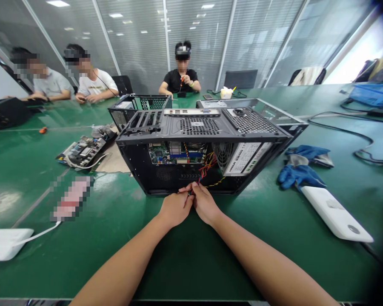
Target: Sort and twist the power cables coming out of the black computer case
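Both hands (177, 208) together on coloured wires (205, 169)

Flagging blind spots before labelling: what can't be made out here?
How the thin multicoloured wires end: head view, hidden by the bare left hand and bare right hand.
Left end of the white rounded plastic slab: head view, cut off by the left edge.
Small print on the white rectangular label in the black metal computer case: head view, too small.

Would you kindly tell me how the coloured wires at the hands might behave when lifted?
The coloured wires are probably floppy, since they bend in loose curves. They look thin, so likely light. Lifted far, they may tug, running back inside the computer case.
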The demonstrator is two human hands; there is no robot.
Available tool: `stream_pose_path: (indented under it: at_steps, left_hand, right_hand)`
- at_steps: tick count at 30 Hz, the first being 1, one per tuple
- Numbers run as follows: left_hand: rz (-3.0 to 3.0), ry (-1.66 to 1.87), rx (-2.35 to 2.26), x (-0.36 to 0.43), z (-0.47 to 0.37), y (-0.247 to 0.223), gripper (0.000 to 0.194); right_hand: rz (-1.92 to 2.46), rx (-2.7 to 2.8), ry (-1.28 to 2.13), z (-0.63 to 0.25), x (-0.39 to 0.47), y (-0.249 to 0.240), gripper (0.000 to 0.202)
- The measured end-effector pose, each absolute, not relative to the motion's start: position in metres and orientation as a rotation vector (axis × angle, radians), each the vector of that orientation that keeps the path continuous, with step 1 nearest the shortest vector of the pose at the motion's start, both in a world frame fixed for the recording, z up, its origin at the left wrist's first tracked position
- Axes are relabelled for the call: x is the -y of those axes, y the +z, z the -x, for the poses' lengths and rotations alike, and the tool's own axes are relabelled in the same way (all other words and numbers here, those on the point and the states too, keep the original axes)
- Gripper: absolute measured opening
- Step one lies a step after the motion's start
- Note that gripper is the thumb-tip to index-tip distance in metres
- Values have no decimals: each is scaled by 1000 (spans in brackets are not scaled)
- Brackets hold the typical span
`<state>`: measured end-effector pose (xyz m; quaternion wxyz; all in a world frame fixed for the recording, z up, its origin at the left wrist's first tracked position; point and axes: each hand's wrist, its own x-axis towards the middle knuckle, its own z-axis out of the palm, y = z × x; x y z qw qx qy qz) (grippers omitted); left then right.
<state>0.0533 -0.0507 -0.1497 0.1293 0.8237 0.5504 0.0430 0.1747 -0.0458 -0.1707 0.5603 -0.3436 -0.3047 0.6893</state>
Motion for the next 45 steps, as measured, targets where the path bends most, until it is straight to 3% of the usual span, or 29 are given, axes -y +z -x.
stream_pose_path:
  at_steps: [26, 37, 45]
  left_hand:
    - [-2491, 34, -1756, 57, -56, -142, 41]
    - [-2335, 325, -1559, 52, -51, -148, 36]
    - [-2436, 228, -1658, 54, -51, -147, 35]
  right_hand:
    - [820, 767, 1610, -176, 45, -172, 37]
    - [805, 699, 1620, -180, 45, -167, 33]
    - [795, 662, 1644, -181, 41, -169, 34]
